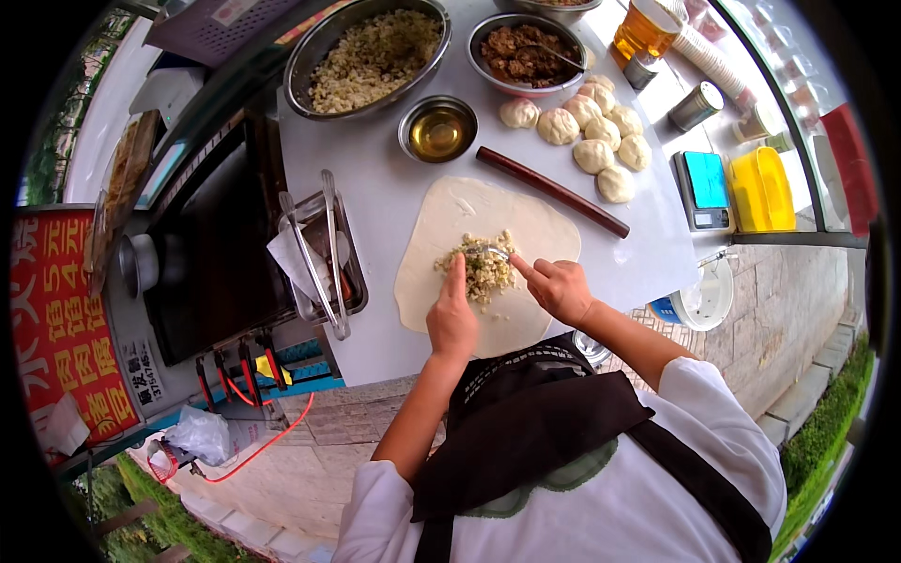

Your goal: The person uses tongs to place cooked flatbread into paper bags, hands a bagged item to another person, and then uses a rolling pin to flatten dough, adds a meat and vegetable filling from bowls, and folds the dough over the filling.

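Observation:
A thin, rolled-out sheet of dough (429, 211) lies on the white work table (373, 295) before me. Chopped, pale green-flecked filling (486, 278) is heaped near its middle. On the heap rests a metal spoon (486, 249), its edge curved and shiny. My right hand (559, 287) reaches in from the right, index finger along the spoon's end; its other fingers are curled, and the grip is partly hidden. At the heap's left side, my left hand (452, 320) is held edge-on with its fingertips close to the spoon and filling. Beyond the sheet lies a dark wooden rolling pin (552, 191).
Several dough balls (593, 156) sit beyond the pin. Behind stand a bowl of oil (438, 134), a large bowl of filling (376, 60) and a bowl of brown filling (529, 58). Left are tongs (310, 260) over a metal tray (360, 281) and a black griddle (218, 253); right, a scale (706, 190).

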`<state>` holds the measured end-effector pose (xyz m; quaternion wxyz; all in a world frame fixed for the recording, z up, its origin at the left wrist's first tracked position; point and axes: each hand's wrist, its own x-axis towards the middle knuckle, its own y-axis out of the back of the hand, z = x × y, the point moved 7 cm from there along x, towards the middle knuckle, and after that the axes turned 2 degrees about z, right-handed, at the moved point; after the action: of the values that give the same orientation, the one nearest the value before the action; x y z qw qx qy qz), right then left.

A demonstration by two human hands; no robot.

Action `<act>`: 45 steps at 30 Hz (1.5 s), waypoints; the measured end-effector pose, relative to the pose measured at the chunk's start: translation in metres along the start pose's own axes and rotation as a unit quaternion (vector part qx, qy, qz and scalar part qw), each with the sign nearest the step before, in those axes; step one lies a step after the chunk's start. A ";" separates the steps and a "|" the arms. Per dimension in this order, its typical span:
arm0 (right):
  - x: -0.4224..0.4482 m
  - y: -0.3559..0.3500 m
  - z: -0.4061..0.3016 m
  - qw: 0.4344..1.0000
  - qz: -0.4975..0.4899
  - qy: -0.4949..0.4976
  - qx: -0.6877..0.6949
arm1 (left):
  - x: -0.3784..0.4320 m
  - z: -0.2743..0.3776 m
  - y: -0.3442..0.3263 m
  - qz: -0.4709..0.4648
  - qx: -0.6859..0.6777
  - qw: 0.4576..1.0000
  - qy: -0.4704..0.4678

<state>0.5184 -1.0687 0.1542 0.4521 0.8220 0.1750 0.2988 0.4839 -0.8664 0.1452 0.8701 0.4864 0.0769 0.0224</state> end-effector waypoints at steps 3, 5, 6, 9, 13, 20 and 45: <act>0.000 0.005 0.001 1.000 0.007 0.001 0.000 | 0.005 -0.022 0.007 -0.004 -0.087 0.995 0.049; -0.002 0.005 0.002 1.000 -0.003 -0.012 0.013 | 0.004 -0.020 0.017 0.076 -0.050 0.996 0.001; 0.000 0.009 0.003 0.999 0.003 -0.026 0.023 | 0.003 -0.021 0.019 0.066 -0.059 0.996 0.022; 0.009 0.017 0.011 0.991 0.016 -0.093 0.096 | -0.002 -0.042 0.002 0.060 -0.105 0.990 0.075; 0.033 0.007 0.043 0.902 -0.022 -0.270 0.337 | -0.003 -0.059 -0.021 0.170 -0.148 0.974 -0.008; 0.286 -0.016 0.051 0.802 -0.034 -0.281 0.526 | 0.051 -0.058 -0.046 0.145 -0.076 0.984 -0.075; 0.037 -0.085 -0.013 0.991 -0.130 -0.032 -0.010 | 0.030 -0.045 -0.067 0.184 -0.246 0.951 -0.040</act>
<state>0.5366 -0.9947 0.1002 0.5006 0.7968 0.2627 0.2134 0.5043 -0.8601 0.0617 0.9461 0.2630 -0.0569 0.1804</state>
